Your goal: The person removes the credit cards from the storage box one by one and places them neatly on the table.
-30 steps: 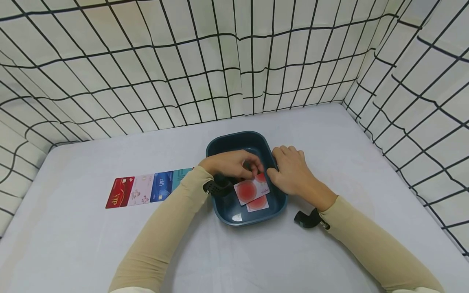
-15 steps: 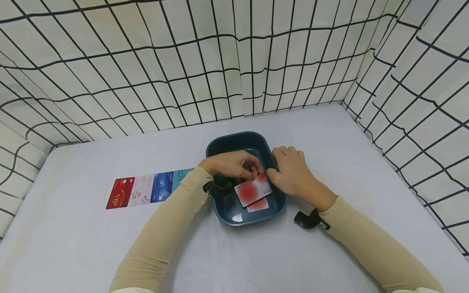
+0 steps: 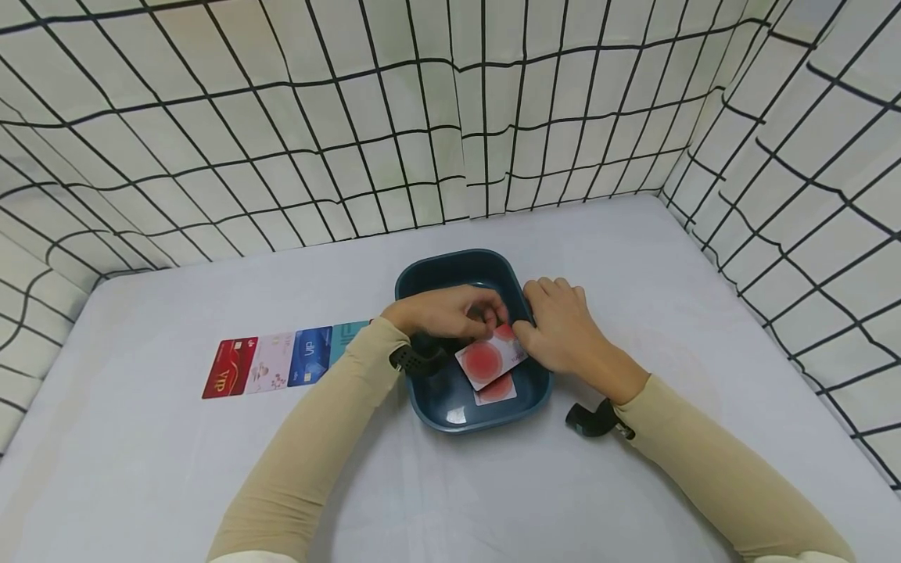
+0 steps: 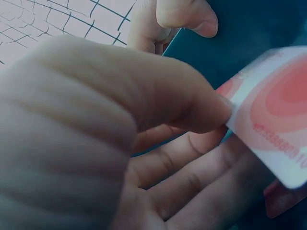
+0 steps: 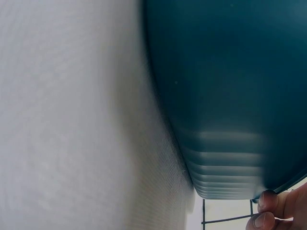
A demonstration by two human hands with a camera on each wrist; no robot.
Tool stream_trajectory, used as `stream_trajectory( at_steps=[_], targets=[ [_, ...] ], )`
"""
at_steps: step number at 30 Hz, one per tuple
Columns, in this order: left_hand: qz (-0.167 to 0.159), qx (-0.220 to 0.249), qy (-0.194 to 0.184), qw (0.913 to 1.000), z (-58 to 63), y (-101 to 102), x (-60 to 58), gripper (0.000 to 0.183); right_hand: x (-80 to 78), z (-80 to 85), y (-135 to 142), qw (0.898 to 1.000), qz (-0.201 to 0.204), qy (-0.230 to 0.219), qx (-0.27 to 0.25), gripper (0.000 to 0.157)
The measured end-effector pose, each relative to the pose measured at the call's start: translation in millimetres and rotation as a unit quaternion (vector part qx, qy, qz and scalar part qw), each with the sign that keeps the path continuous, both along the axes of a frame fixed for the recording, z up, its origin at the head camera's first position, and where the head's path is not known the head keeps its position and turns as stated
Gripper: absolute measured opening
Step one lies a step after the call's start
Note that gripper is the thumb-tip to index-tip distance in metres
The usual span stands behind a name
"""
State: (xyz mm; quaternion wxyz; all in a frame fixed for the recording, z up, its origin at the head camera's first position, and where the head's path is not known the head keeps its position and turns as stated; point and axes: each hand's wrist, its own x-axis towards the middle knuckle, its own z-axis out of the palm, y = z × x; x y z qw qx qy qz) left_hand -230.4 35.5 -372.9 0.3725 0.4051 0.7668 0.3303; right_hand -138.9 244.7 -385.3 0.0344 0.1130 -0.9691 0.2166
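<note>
Inside the dark teal plastic basin [image 3: 436, 414], my left hand [image 3: 446, 311] pinches a white card with red circles [image 3: 482, 362] by its corner. The left wrist view shows the thumb on the edge of this card [image 4: 283, 110], which is tilted and carries a printed number. A similar white and red card [image 3: 497, 389] lies partly under it on the basin floor. My right hand [image 3: 566, 332] holds the right rim of the basin, thumb on the inner side. In the right wrist view, fingertips [image 5: 268, 203] touch the rim beside the ribbed outer wall [image 5: 225, 163].
Left of the basin, a row of cards lies on the white tabletop [image 3: 141, 469]: a red card [image 3: 230, 367], a pale pink card [image 3: 271, 363], a blue card [image 3: 310, 356] and a teal card [image 3: 345, 338] partly behind my left sleeve. Black wire mesh [image 3: 422, 129] stands behind and at the sides.
The held card has shifted slightly right and up and turned a little, showing more of the card beneath. The right hand and the basin stay in place.
</note>
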Motion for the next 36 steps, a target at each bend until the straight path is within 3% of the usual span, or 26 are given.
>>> stream_trajectory(
  at_steps=[8, 12, 21, 29, 36],
  targets=[
    [-0.004, -0.008, 0.011, 0.9999, -0.3, 0, 0.7, 0.029, 0.5, 1.0, -1, 1.000, 0.001, -0.001, -0.001, 0.020],
    [0.016, -0.010, -0.003, 0.9998, 1.2, -2, 2.4, 0.026, 2.0, 1.8, -4, 1.000, -0.001, -0.006, 0.004, 0.025],
    [0.049, 0.006, 0.041, 0.9979, 27.8, -11, 7.2, 0.023, 5.3, 5.2, -6, 1.000, -0.014, 0.001, 0.017, 0.026],
    [0.086, -0.006, 0.019, 0.9961, 40.2, -27, 14.6, 0.023, 8.3, 3.8, -9, 0.999, -0.025, -0.003, 0.028, 0.028],
    [0.125, 0.017, 0.028, 0.9916, 54.4, -44, 19.3, 0.024, 9.4, 7.8, -8, 0.999, -0.032, 0.016, 0.035, 0.028]
  ],
)
